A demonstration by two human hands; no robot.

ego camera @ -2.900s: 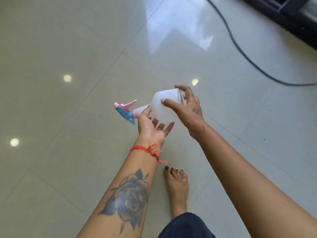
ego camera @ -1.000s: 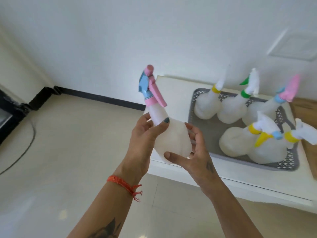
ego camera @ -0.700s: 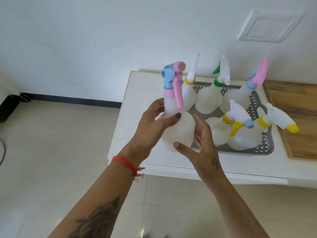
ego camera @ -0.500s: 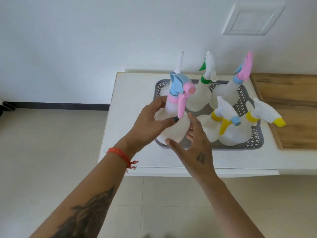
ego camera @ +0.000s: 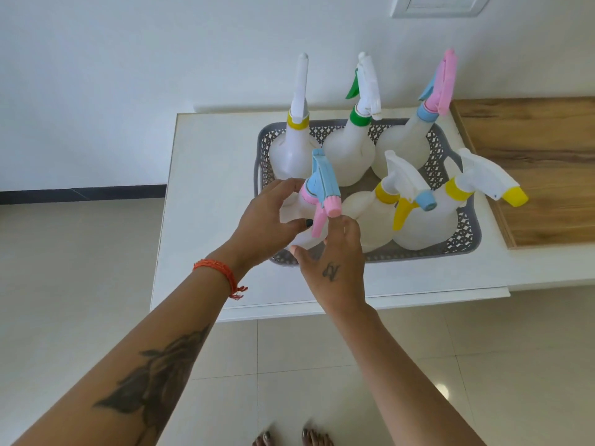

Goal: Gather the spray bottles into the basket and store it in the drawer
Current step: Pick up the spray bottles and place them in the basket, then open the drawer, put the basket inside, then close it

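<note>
Bottle point(ego camera: 301, 217): you hold it upright at the basket's near-left corner, the last gap; whether its base touches down yet, you cannot tell.
Handling: it looks like thin, translucent, empty plastic, so probably light and a bit squashy; take it by the round belly, since the pink-and-blue trigger head makes it top-heavy.
Left hand point(ego camera: 267, 220): fingers wrapped around the belly.
Right hand point(ego camera: 335, 265): fingers curled against the belly's near side, steadying it.
Basket point(ego camera: 467, 239): grey lattice, five bottles already inside, tightly packed; two lean right.
Counter point(ego camera: 206, 194): white, smooth, room left of the basket; wood top on the right.
Room: white wall, glossy tile floor; no drawer in view.
</note>
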